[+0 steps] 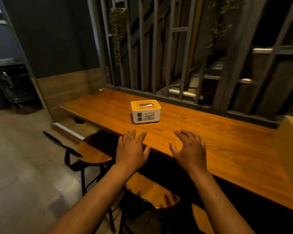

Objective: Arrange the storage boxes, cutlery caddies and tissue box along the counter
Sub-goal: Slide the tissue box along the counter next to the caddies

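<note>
A white tissue box [145, 111] with an orange top and a slot in its lid stands alone on the long wooden counter [227, 146], toward the far side near the grille. My left hand [133, 148] hovers over the counter's near edge with fingers spread, holding nothing. My right hand [189, 148] is beside it above the counter, also spread and holding nothing. Both hands are a short way in front of the box and apart from it. No storage boxes or cutlery caddies are in view.
A grey metal grille [167, 56] with hanging plants runs along the counter's far edge. Two round wooden stools [95, 153] [152, 191] stand under the near edge. A tiled floor [24, 166] spreads to the left, and a dark wall [57, 39] rises behind.
</note>
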Demonstrator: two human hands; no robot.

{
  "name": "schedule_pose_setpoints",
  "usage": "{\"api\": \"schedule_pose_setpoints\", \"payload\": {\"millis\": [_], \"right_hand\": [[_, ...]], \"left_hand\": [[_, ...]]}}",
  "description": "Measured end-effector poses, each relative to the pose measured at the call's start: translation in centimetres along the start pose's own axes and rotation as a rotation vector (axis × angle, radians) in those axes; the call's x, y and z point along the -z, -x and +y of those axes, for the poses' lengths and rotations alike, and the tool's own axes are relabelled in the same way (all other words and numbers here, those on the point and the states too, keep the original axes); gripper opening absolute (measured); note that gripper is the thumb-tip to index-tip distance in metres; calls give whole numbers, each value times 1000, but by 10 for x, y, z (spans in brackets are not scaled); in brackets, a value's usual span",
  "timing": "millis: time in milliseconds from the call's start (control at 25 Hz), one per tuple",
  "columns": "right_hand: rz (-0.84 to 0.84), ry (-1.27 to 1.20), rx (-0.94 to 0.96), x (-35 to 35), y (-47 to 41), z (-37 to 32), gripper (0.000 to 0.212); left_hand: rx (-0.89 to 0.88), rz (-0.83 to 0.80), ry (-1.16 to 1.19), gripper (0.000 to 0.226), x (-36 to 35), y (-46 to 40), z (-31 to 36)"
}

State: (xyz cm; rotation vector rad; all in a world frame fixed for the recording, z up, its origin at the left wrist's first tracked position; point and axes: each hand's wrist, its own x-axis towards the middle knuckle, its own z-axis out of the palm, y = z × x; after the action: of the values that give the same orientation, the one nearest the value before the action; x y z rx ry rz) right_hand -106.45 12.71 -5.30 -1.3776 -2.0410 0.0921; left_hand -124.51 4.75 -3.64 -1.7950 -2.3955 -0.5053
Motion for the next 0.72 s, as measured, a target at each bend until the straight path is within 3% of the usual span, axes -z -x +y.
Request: {"api": "schedule_pose_setpoints", "payload": {"millis": [200, 440, 720], "right_hand": [[-92, 21, -29, -49, -8, -52, 48], [-91, 10, -74, -84, -76, -58, 48], [-241, -66, -142, -142, -179, -55, 60]], "left_hand": [[41, -34, 8, 64, 0, -24, -71], [61, -18, 101, 63, -14, -94, -72], [210, -88, 208, 66, -45, -208, -84]]}}
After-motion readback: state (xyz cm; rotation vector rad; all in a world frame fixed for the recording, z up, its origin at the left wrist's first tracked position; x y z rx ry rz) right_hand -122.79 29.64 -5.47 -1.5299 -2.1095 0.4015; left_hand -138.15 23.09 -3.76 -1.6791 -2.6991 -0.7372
